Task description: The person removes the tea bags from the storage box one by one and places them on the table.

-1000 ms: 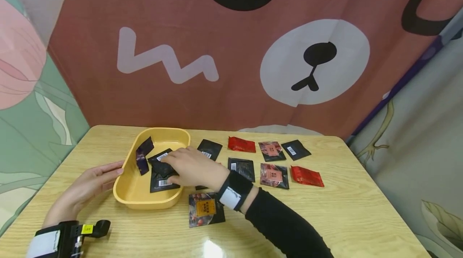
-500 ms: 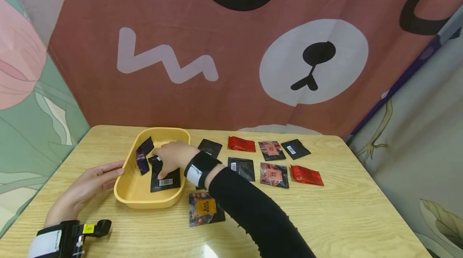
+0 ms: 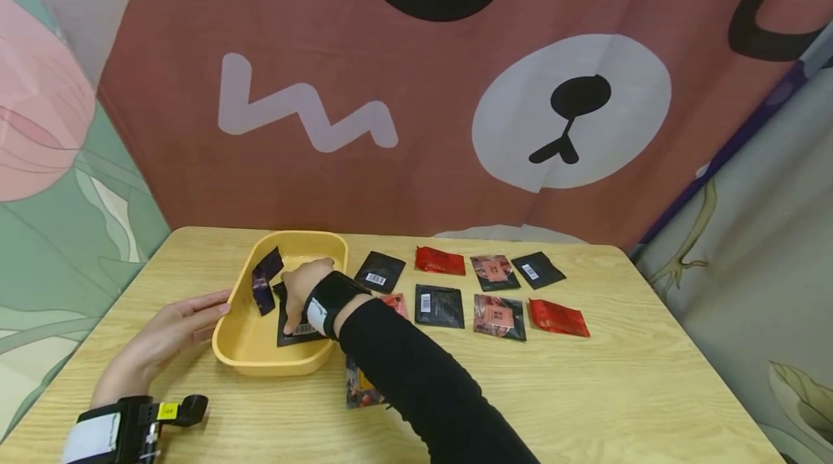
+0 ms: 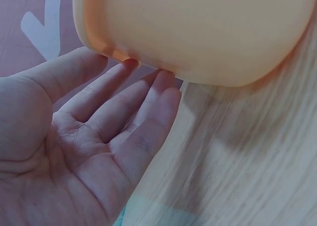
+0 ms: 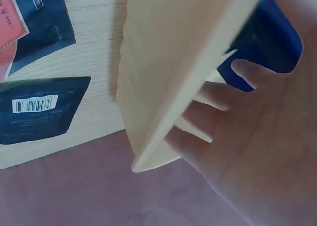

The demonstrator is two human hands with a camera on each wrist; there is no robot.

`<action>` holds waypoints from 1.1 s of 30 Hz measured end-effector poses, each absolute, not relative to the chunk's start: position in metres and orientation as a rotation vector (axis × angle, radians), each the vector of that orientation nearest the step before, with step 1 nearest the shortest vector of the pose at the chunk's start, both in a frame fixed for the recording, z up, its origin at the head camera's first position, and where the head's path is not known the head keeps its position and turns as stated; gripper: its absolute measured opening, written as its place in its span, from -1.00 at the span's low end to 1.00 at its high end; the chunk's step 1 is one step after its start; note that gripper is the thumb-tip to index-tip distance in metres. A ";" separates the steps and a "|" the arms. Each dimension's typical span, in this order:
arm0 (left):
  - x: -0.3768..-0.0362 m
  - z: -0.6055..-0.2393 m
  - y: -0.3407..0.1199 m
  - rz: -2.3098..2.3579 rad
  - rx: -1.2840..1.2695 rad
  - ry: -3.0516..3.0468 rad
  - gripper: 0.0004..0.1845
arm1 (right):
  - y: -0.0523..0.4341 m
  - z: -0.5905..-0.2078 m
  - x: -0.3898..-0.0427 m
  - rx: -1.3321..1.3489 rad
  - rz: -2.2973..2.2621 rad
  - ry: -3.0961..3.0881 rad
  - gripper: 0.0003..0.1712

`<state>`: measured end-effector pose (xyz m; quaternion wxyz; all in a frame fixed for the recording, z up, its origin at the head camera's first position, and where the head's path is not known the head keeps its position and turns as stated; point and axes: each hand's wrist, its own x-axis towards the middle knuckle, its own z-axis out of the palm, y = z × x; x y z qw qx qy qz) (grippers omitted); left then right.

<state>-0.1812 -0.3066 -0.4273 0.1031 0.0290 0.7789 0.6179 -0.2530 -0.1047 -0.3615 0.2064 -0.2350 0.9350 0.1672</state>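
Inside yellow tray (image 3: pixel 242 348), right hand (image 3: pixel 304 289) over black packet (image 3: pixel 296 327), fingers straight

A staged recording booth is indicated: a wooden table (image 3: pixel 586 392) enclosed by hung cartoon-bear fabric backdrops (image 3: pixel 455 88).

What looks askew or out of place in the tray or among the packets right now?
One dark packet stands tilted on edge against the yellow tray's left wall instead of lying flat like the black packet under the right hand. Nothing looks spilled or torn.
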 end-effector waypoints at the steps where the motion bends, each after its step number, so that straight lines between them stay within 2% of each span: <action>1: -0.181 -0.428 -0.307 1.830 0.083 2.291 -0.32 | -0.108 -0.364 -0.253 -0.633 0.493 2.600 0.07; 6: -0.181 -0.429 -0.305 1.827 0.077 2.284 -0.31 | -0.117 -0.372 -0.253 -0.617 0.634 2.563 -0.06; 8: -0.181 -0.429 -0.304 1.819 0.073 2.286 -0.31 | -0.116 -0.371 -0.251 -0.649 0.642 2.575 -0.17; 10: -0.181 -0.429 -0.303 1.812 0.076 2.289 -0.31 | -0.113 -0.369 -0.249 -0.677 0.612 2.608 -0.37; 13: -0.182 -0.429 -0.303 1.808 0.080 2.294 -0.32 | -0.106 -0.364 -0.245 -0.713 0.493 2.674 -0.82; 14: -0.182 -0.429 -0.304 1.804 0.084 2.298 -0.32 | -0.104 -0.363 -0.244 -0.724 0.451 2.683 -0.85; 18: -0.182 -0.430 -0.305 1.801 0.085 2.305 -0.32 | -0.100 -0.359 -0.244 -0.748 0.321 2.687 -0.61; 24: -0.181 -0.428 -0.307 1.785 0.077 2.314 -0.32 | -0.109 -0.360 -0.248 -0.740 0.320 2.772 -0.76; 33: -0.181 -0.429 -0.308 1.797 0.098 2.306 -0.32 | -0.122 -0.343 -0.245 -0.679 0.319 2.842 -0.82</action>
